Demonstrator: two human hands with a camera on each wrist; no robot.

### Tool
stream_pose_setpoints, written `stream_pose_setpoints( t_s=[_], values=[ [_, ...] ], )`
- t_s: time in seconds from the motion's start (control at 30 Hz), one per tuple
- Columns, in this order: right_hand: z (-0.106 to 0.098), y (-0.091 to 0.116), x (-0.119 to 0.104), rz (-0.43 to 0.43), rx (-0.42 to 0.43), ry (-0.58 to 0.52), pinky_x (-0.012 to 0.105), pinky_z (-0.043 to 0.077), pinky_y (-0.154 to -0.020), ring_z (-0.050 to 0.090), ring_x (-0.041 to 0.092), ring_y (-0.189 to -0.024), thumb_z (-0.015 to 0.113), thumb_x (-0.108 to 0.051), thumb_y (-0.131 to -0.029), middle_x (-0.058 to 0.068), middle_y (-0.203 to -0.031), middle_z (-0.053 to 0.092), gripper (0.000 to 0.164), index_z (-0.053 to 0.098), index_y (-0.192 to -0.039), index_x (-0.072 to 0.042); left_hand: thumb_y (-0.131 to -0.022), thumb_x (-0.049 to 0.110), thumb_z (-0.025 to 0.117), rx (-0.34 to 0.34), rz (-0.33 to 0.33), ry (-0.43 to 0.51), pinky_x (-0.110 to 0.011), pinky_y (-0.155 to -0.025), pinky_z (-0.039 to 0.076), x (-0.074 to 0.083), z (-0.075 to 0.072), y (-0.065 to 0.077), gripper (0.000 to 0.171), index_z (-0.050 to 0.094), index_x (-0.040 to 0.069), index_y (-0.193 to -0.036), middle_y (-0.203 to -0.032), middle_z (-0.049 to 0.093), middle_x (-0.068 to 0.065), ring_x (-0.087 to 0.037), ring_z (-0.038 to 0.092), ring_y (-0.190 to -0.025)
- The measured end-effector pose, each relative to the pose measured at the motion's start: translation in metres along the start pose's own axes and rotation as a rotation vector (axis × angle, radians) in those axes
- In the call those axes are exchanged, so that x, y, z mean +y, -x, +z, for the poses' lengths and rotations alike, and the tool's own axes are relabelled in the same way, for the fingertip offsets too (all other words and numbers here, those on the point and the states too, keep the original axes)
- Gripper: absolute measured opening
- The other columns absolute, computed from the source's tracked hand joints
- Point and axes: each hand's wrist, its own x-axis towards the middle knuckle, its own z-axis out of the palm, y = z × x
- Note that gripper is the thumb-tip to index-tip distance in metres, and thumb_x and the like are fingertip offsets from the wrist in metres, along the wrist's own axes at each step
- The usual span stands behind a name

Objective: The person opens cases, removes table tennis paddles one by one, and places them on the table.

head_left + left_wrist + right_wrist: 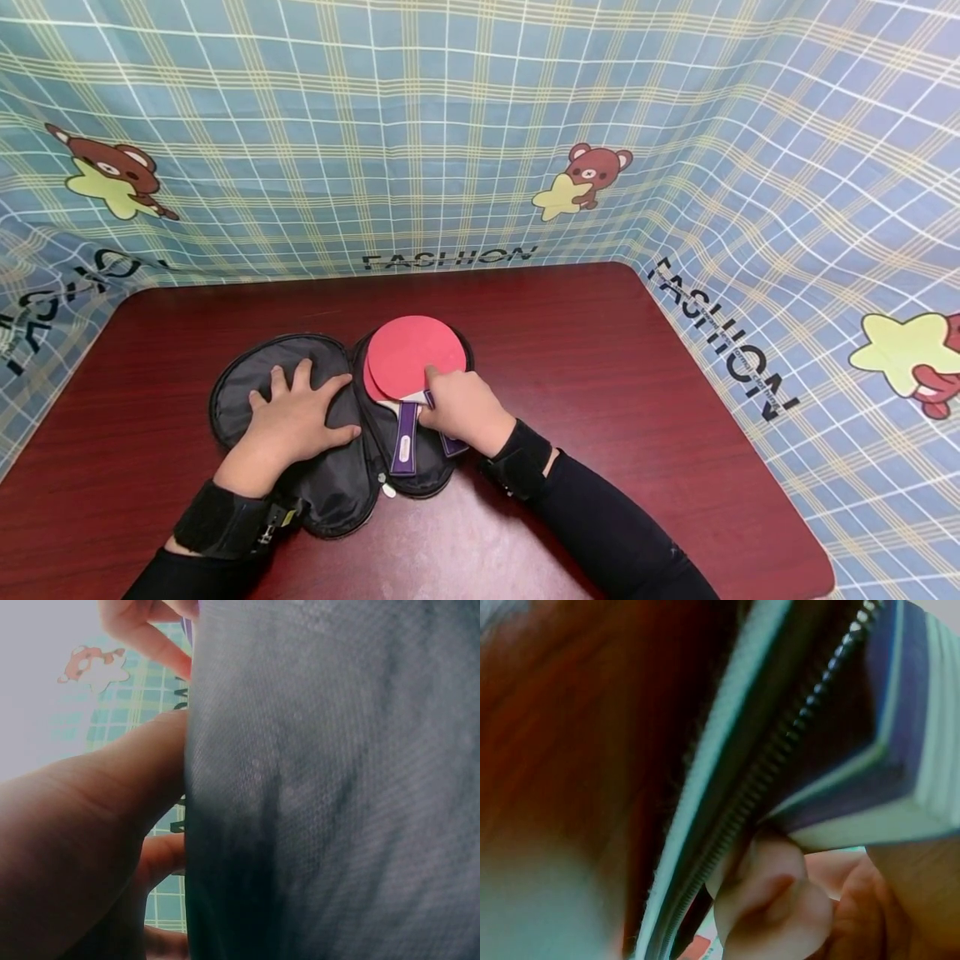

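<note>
Pale blue checked cloth [450, 108] hangs behind and beside the worktop [600, 367], printed with brown bears, yellow stars and black lettering that reads FASHION. Dark red with a wood-like grain, the worktop has rounded corners and a bright sheen near its front edge. On it, left of centre, a black case [333, 496] lies unfolded. Its left half lies under the person's left hand [288, 417], fingers spread. Over the right half rest two red bats, overlapping; the right hand [468, 408] grips the upper bat [412, 350] by its handle, beside the lower bat's purple handle [405, 450].
</note>
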Motion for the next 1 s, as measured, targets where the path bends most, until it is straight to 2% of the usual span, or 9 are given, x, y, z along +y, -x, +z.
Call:
stream_pose_setpoints(
  t_s=[0.2,0.3,0.4,0.53,0.77,1.0],
  values=[
    [-0.004,0.001,0.006,-0.016,0.026,-0.003,0.029,0.039,-0.045,0.046,0.012,-0.047,0.071,-0.027,-0.078,-0.007,-0.058,0.046,0.025,0.051,-0.086,-0.014,-0.080,0.057,0.075,-0.004,-0.001,0.010,-0.088,-0.096,0.015,0.001,-0.001,0.001,0.083,0.048,0.019,-0.148,-0.153,0.019,-0.037,-0.072,0.011,-0.135],
    [-0.006,0.000,0.013,0.005,0.031,-0.006,0.029,0.040,-0.045,0.047,0.013,-0.048,0.071,-0.027,-0.080,-0.005,-0.059,0.048,0.025,0.053,-0.089,-0.013,-0.079,0.057,0.075,-0.001,-0.003,0.008,-0.088,-0.096,0.015,0.002,-0.001,0.001,0.083,0.048,0.019,-0.148,-0.153,0.019,-0.037,-0.072,0.012,-0.135],
    [-0.007,-0.003,0.025,0.051,0.026,-0.006,0.030,0.042,-0.047,0.051,0.015,-0.050,0.071,-0.029,-0.083,-0.003,-0.063,0.052,0.028,0.058,-0.099,-0.011,-0.079,0.057,0.076,0.000,-0.003,0.008,-0.088,-0.096,0.015,0.002,0.000,0.001,0.083,0.048,0.018,-0.148,-0.153,0.019,-0.037,-0.072,0.012,-0.135],
    [-0.007,-0.008,0.049,0.112,0.023,-0.023,0.031,0.045,-0.050,0.054,0.016,-0.054,0.070,-0.030,-0.085,-0.001,-0.068,0.056,0.031,0.059,-0.106,-0.011,-0.079,0.058,0.075,-0.002,-0.001,0.007,-0.088,-0.095,0.015,0.000,0.000,0.000,0.084,0.048,0.019,-0.148,-0.153,0.018,-0.037,-0.072,0.011,-0.135],
    [-0.009,-0.009,0.098,0.243,0.011,-0.092,0.033,0.046,-0.053,0.057,0.020,-0.060,0.069,-0.027,-0.084,0.003,-0.074,0.058,0.023,0.057,-0.098,-0.014,-0.079,0.061,0.074,-0.013,0.000,0.010,-0.089,-0.094,0.014,-0.002,0.000,0.000,0.086,0.047,0.019,-0.148,-0.153,0.017,-0.037,-0.072,0.010,-0.134],
    [-0.015,-0.001,0.145,0.355,0.005,-0.123,0.035,0.046,-0.057,0.058,0.023,-0.065,0.067,-0.024,-0.083,0.005,-0.077,0.060,0.019,0.056,-0.093,-0.013,-0.079,0.060,0.075,-0.009,0.011,0.016,-0.089,-0.094,0.014,-0.001,0.000,0.000,0.086,0.047,0.018,-0.148,-0.152,0.017,-0.037,-0.072,0.011,-0.134]
  ],
)
